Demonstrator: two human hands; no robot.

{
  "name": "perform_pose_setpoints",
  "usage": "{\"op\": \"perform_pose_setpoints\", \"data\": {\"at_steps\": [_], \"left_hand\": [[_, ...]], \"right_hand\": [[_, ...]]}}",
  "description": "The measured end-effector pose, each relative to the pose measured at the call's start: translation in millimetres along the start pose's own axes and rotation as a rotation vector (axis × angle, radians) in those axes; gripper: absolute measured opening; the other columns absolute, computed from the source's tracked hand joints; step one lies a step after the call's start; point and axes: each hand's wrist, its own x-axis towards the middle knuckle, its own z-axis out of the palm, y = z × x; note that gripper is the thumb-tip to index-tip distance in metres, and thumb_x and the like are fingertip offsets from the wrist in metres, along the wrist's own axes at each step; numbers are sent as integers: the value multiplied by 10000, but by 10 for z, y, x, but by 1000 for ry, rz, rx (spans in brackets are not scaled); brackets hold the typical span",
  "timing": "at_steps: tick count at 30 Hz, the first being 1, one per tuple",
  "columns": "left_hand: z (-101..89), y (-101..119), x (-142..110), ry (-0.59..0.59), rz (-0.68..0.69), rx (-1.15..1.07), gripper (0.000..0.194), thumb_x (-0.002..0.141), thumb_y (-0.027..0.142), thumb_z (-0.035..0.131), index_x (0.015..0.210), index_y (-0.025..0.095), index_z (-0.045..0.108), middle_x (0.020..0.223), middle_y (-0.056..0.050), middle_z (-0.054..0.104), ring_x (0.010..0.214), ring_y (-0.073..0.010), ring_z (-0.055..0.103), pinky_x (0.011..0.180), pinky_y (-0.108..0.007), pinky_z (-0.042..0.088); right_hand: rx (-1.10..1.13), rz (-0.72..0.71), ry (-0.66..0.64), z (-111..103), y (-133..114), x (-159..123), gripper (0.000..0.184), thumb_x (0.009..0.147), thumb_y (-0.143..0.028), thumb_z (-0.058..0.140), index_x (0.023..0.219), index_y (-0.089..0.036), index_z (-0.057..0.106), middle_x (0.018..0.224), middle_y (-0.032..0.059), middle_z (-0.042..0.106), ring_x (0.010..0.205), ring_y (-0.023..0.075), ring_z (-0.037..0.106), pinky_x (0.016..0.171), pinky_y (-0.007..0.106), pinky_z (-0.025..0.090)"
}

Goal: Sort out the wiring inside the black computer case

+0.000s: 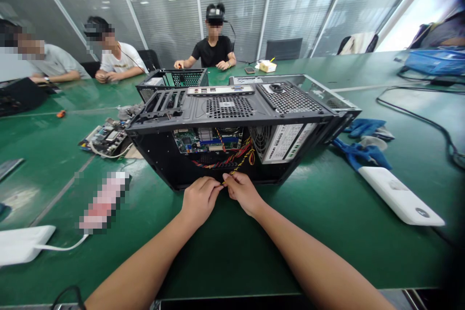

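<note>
An open black computer case (158, 155) lies on the green table, its open side toward me. Inside are a motherboard (189, 141), a power supply (285, 143) with a white label, and a bundle of red, yellow and black wires (236, 157). At the case's lower front edge, my left hand (201, 198) and my right hand (242, 193) meet, both with fingers pinched on a yellow-and-black cable (238, 167) that comes out of the case. My fingers hide the cable's end.
Left of the case lie a loose circuit board (109, 135) and a blurred-out phone on a white cord. To the right are a white power bank (401, 196), blue gloves (366, 128) and a black cable (417, 106). Another case (174, 77) stands behind; three people sit across the table.
</note>
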Motion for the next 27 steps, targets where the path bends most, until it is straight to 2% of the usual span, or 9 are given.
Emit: {"op": "perform_pose_setpoints", "data": {"at_steps": [12,19,27], "left_hand": [[-11,1,19,-129,-90,9,197,991,219,470,881,189,630,811,-28,667,714,-149,634,676,-271,492],[-12,-9,17,-112,-51,25,218,1001,229,455,888,182,635,808,-32,667,705,-152,637,673,-273,503],[7,-10,4,-64,-26,-10,146,972,222,518,900,182,638,852,-46,688,774,-174,652,722,-304,529]], "right_hand": [[26,8,-12,9,-18,-7,502,736,-644,684,621,-187,510,432,-82,387,389,56,297,425,236,201],[83,27,-21,18,-44,-15,524,719,-670,686,639,-172,545,417,-93,374,371,43,263,421,232,180],[18,-4,-2,6,-1,3,464,759,-610,671,642,-194,502,424,-92,368,386,60,300,413,231,210]]}}
